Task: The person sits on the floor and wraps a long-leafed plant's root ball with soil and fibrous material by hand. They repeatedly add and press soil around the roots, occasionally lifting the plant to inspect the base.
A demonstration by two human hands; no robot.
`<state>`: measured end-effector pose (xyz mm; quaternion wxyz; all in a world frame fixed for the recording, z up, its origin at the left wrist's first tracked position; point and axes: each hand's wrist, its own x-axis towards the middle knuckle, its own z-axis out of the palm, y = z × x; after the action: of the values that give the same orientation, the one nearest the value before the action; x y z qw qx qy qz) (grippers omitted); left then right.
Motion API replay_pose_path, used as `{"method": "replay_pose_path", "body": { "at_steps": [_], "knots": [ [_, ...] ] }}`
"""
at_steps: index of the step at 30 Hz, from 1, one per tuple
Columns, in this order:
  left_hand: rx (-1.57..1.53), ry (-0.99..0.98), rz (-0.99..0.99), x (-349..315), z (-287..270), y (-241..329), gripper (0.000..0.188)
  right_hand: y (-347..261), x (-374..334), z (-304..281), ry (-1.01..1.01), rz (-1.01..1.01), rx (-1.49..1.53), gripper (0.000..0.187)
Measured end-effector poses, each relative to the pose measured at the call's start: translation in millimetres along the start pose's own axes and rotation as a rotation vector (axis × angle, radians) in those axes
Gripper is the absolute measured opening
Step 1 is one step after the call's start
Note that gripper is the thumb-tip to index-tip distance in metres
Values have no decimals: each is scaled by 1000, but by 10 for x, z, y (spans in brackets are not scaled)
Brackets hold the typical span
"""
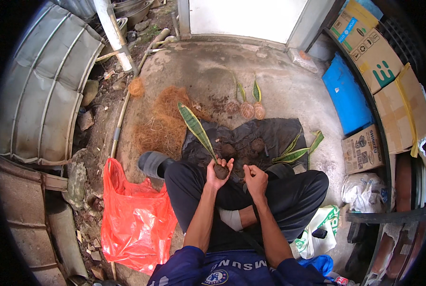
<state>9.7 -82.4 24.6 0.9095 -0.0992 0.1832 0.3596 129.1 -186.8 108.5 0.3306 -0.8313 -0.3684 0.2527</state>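
My left hand [215, 179] cups a dark ball of soil [221, 172], its fingers curled round it. From the ball rises a long snake plant leaf [197, 128], green with yellow edges, leaning up and left. Close beside it, my right hand [255, 181] is closed with fingertips pinched; whatever they hold is too small to make out. In front of me a black plastic sheet [201, 145] carries soil clumps [257, 145] and loose snake plant leaves [291, 156]. Beyond the sheet stand 3 wrapped root balls [246, 111] with upright leaves.
Brown coir fibre [163, 136] lies left of the sheet. A red plastic bag [139, 214] rests by my left knee, a white-and-green bag [317, 238] by my right. Cardboard boxes [363, 150] and a blue panel [346, 93] line the right side. A long pole [120, 126] runs along the left.
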Motion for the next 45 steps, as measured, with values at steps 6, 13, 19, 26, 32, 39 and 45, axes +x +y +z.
{"method": "replay_pose_path", "body": {
  "at_steps": [6, 13, 19, 26, 32, 39, 45],
  "knots": [
    [73, -31, 78, -133, 202, -71, 40, -44, 10, 18, -162, -84, 489, 70],
    [38, -239, -5, -448, 653, -162, 46, -563, -290, -81, -374, -129, 732, 77],
    [192, -315, 3, -607, 885, -14, 47, -794, -386, -126, -413, -135, 874, 69],
    [199, -308, 15, -838, 1057, 20, 49, -898, -491, -156, -417, -141, 885, 70],
    [-10, -446, -6, -953, 1097, 62, 51, -1162, -668, -209, -420, -163, 863, 64],
    [-57, -473, -20, -1086, 1248, 142, 52, -1175, -678, -113, -455, -171, 1000, 54],
    [-21, -527, -99, -1112, 1178, 173, 51, -1217, -744, -176, -521, -60, 1005, 51]
  ]
}}
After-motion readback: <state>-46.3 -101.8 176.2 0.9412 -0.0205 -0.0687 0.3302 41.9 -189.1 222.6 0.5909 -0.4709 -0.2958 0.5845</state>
